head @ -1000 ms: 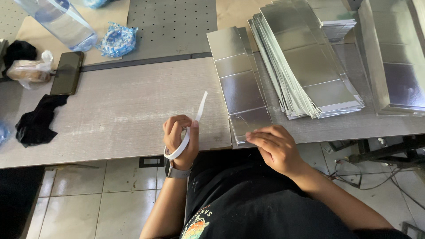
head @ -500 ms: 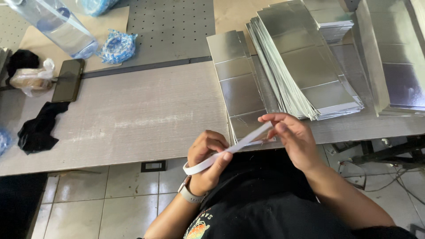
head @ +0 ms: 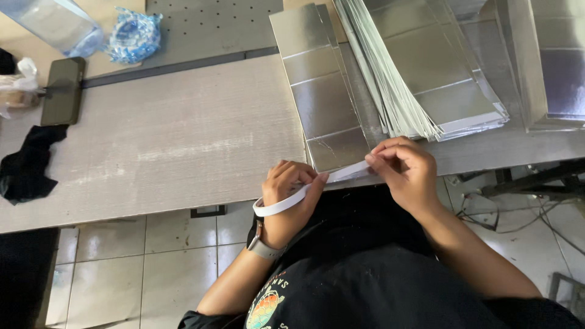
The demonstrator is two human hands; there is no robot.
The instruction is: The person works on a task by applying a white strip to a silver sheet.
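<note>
A long white strip (head: 286, 203) stretches between both my hands at the table's near edge. My left hand (head: 291, 195) curls around its looped lower end, a watch on that wrist. My right hand (head: 405, 170) pinches the strip's upper end with thumb and fingers. Just above both hands lies a flat silver creased card (head: 317, 91) on the grey table (head: 170, 140). The strip's upper end meets this card's near edge.
A fanned stack of silver cards (head: 426, 67) lies right of the flat one, with more silver sheets (head: 548, 61) at far right. A dark phone (head: 61, 91), black cloth (head: 27, 164), blue wrapped roll (head: 134, 36) and clear plastic bag (head: 52, 24) are at left.
My left hand moved right from the table edge with the strip. My right hand came up and took the strip's other end; the strip now runs taut between both hands.
</note>
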